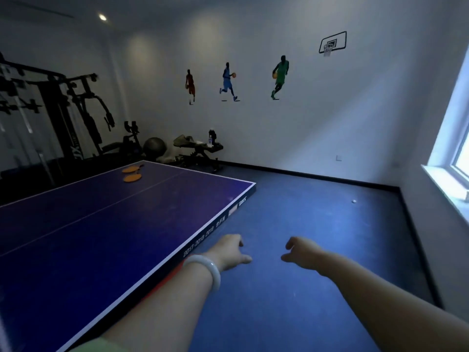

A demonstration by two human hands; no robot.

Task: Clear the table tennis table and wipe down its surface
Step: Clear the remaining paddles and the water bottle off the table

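Head view. Table tennis table (106,224), dark blue top with white edge lines and a white centre line, filling the left half of frame, near corner cut off at bottom left, far right corner out toward mid-frame. Side rail along the right edge printed with white text, years readable. Two orange paddles (132,174) lying flat on the top near the far left corner, side by side, just beside each other, well apart from both hands. No cloth seen in either hand.

Left hand (232,251) stretched out past the table's right edge, over the blue floor (317,250), fingers loosely curled, grasping nothing. Pale bangle (203,269) on the left wrist, forearm crossing just above the table rail; touching or not, cannot tell. Right hand (302,252) out to the right of the left one, near it but apart, also over the floor, fingers loosely bent, thumb out, empty.

Small white ball (353,200) on the floor far right, near the wall under the window (456,138). Basketball player decals (229,82) and a hoop decal (332,43) on the far wall. Black gym rack (45,110) far left, weight bench (200,152) with bottles on it and a grey exercise ball (154,147) behind the table's far end. Ceiling spotlight (102,17) lit, upper left.
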